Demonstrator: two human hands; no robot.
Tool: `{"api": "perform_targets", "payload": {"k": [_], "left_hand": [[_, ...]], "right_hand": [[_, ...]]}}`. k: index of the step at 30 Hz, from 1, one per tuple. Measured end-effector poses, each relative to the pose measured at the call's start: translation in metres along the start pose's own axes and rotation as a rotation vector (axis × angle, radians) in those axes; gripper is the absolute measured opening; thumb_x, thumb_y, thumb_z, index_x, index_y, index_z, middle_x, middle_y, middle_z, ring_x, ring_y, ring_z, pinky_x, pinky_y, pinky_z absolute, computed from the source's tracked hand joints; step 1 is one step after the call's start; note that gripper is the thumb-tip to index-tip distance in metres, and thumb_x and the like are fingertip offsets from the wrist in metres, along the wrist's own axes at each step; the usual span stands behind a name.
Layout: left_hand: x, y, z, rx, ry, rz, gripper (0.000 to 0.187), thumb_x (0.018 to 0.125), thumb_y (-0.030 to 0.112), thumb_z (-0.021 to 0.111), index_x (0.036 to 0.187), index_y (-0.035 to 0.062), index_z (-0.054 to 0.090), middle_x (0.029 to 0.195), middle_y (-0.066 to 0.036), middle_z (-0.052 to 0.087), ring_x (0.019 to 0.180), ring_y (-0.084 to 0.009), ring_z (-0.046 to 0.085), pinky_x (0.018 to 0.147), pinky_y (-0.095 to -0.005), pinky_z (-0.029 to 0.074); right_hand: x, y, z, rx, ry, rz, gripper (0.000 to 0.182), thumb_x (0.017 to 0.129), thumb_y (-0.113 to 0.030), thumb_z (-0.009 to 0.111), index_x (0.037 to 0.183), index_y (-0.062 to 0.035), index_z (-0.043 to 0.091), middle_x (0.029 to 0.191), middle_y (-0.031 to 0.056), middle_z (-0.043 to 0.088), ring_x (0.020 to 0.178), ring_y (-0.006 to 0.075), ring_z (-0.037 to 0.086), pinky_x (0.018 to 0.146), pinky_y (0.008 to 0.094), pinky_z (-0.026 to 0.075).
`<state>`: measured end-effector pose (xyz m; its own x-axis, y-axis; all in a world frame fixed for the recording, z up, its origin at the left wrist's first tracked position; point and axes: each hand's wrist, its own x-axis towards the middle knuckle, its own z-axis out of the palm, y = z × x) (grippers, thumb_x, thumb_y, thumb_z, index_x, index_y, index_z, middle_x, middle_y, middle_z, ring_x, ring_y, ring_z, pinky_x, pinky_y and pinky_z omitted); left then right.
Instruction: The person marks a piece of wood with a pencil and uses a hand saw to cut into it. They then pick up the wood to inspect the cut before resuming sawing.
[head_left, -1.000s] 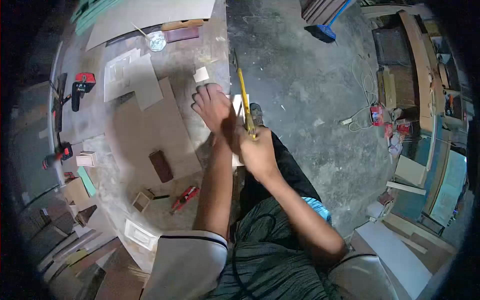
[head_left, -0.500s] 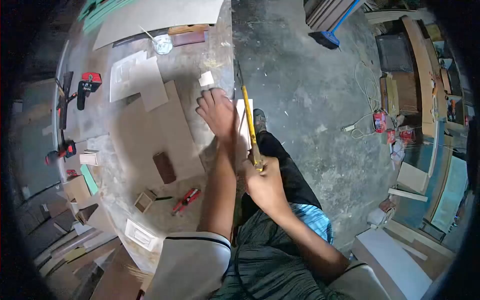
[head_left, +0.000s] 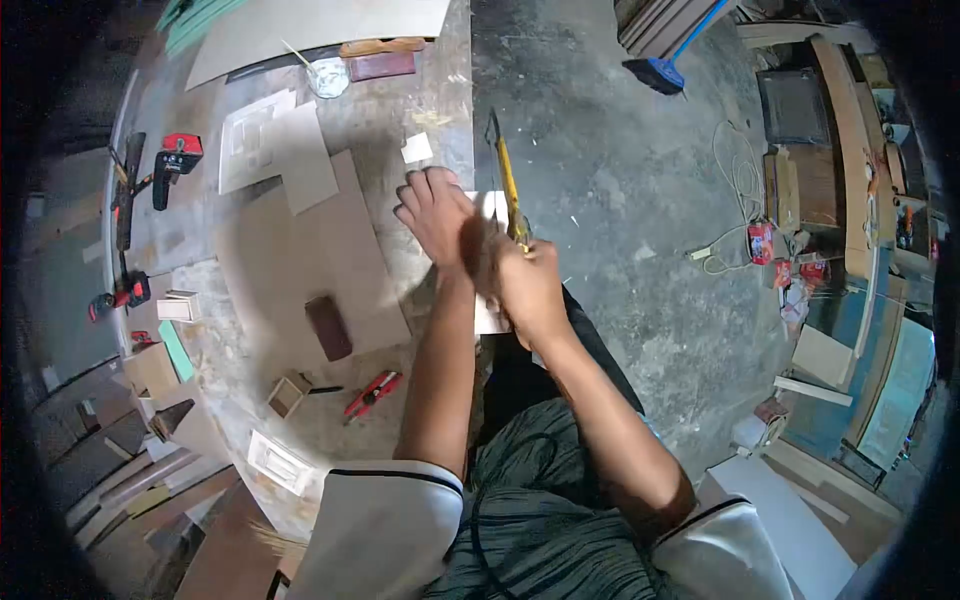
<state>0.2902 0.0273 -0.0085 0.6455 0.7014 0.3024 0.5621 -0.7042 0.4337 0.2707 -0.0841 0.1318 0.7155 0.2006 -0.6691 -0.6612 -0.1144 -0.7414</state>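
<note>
My left hand presses flat on a white board piece that overhangs the right edge of the workbench. My right hand grips the handle of a yellow hand saw, whose blade runs along the board's right side, pointing away from me. The lower end of the white board shows under my right wrist. Both hands sit close together at the bench edge.
On the bench lie a large brown board, a dark block, a red utility knife, small wooden boxes, red power tools and a glue cup. Concrete floor lies right, with a blue broom and stacked panels.
My right hand pulled the saw back toward me, then pushed it forward again along the white board. My left hand stayed pressed on the board.
</note>
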Motion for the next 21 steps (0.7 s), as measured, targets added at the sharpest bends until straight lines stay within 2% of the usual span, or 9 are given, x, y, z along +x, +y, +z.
{"api": "perform_targets", "payload": {"k": [2,3,6,7,11,12,16,18,21], "left_hand": [[0.001,0.002,-0.002,-0.006,-0.008,-0.008,0.014,0.089,0.016,0.062,0.103,0.0179,0.062,0.106,-0.007,0.056,0.106,-0.0310,0.055,0.092,-0.0467,0.040],[0.003,0.003,-0.001,-0.004,-0.012,-0.030,0.013,0.089,0.015,0.062,0.102,0.0175,0.063,0.106,-0.007,0.057,0.107,-0.0309,0.054,0.092,-0.0469,0.040],[0.001,0.004,-0.003,0.002,-0.053,-0.059,0.017,0.088,0.017,0.063,0.105,0.0173,0.063,0.109,-0.007,0.056,0.109,-0.0320,0.054,0.091,-0.0474,0.040],[-0.003,0.001,-0.004,-0.017,-0.060,-0.021,0.018,0.088,0.020,0.063,0.106,0.0174,0.062,0.109,-0.007,0.056,0.108,-0.0324,0.054,0.091,-0.0474,0.040],[0.003,-0.005,0.017,0.013,0.023,-0.002,0.019,0.088,0.022,0.064,0.106,0.0171,0.062,0.110,-0.008,0.056,0.109,-0.0325,0.054,0.091,-0.0480,0.040],[0.002,-0.008,0.014,0.069,0.067,0.022,0.017,0.088,0.020,0.064,0.105,0.0172,0.062,0.109,-0.008,0.056,0.109,-0.0321,0.054,0.090,-0.0481,0.040],[0.002,0.003,0.004,0.009,0.006,-0.032,0.013,0.089,0.016,0.063,0.103,0.0169,0.063,0.107,-0.008,0.056,0.108,-0.0316,0.055,0.090,-0.0480,0.041],[0.002,0.002,0.005,0.030,0.006,-0.043,0.012,0.090,0.016,0.063,0.102,0.0166,0.062,0.107,-0.008,0.056,0.108,-0.0316,0.055,0.090,-0.0477,0.041],[0.002,-0.001,0.005,-0.002,0.013,-0.016,0.011,0.092,0.014,0.059,0.102,0.0164,0.063,0.106,-0.009,0.057,0.107,-0.0337,0.055,0.092,-0.0498,0.040]], "right_hand": [[-0.036,-0.011,-0.006,-0.083,-0.024,-0.099,0.038,0.100,-0.019,0.058,0.067,-0.0021,0.055,0.053,0.0047,0.052,0.037,0.0145,0.045,0.036,0.0325,0.033],[-0.046,-0.010,-0.007,-0.084,0.005,0.033,0.040,0.101,-0.021,0.057,0.066,-0.0022,0.054,0.050,0.0062,0.050,0.033,0.0156,0.044,0.032,0.0324,0.031],[-0.013,0.004,0.001,-0.228,0.057,-0.055,0.037,0.095,-0.020,0.064,0.072,0.0084,0.059,0.057,0.0051,0.057,0.052,0.0141,0.051,0.050,0.0366,0.039],[-0.001,0.000,0.012,-0.143,-0.024,-0.165,0.037,0.094,-0.020,0.064,0.072,0.0092,0.060,0.056,0.0074,0.057,0.051,0.0180,0.052,0.051,0.0391,0.040],[-0.045,0.000,-0.009,-0.185,-0.053,-0.083,0.035,0.098,-0.017,0.062,0.072,0.0062,0.060,0.057,0.0037,0.053,0.055,0.0097,0.049,0.051,0.0386,0.039],[-0.060,0.000,-0.007,-0.100,-0.053,-0.043,0.035,0.102,-0.015,0.059,0.069,-0.0056,0.056,0.054,0.0000,0.050,0.040,0.0101,0.044,0.038,0.0305,0.031],[-0.011,0.027,0.000,-0.270,-0.043,-0.247,0.034,0.102,-0.014,0.059,0.070,-0.0037,0.054,0.059,-0.0022,0.051,0.050,0.0063,0.041,0.046,0.0301,0.032],[-0.013,0.011,0.004,-0.146,-0.013,-0.142,0.031,0.097,-0.016,0.063,0.074,0.0052,0.063,0.056,0.0046,0.055,0.053,0.0113,0.050,0.051,0.0362,0.040],[-0.058,0.002,-0.010,-0.161,0.011,-0.013,0.038,0.098,-0.017,0.063,0.066,0.0028,0.061,0.057,0.0028,0.056,0.055,0.0098,0.051,0.051,0.0348,0.039]]}}
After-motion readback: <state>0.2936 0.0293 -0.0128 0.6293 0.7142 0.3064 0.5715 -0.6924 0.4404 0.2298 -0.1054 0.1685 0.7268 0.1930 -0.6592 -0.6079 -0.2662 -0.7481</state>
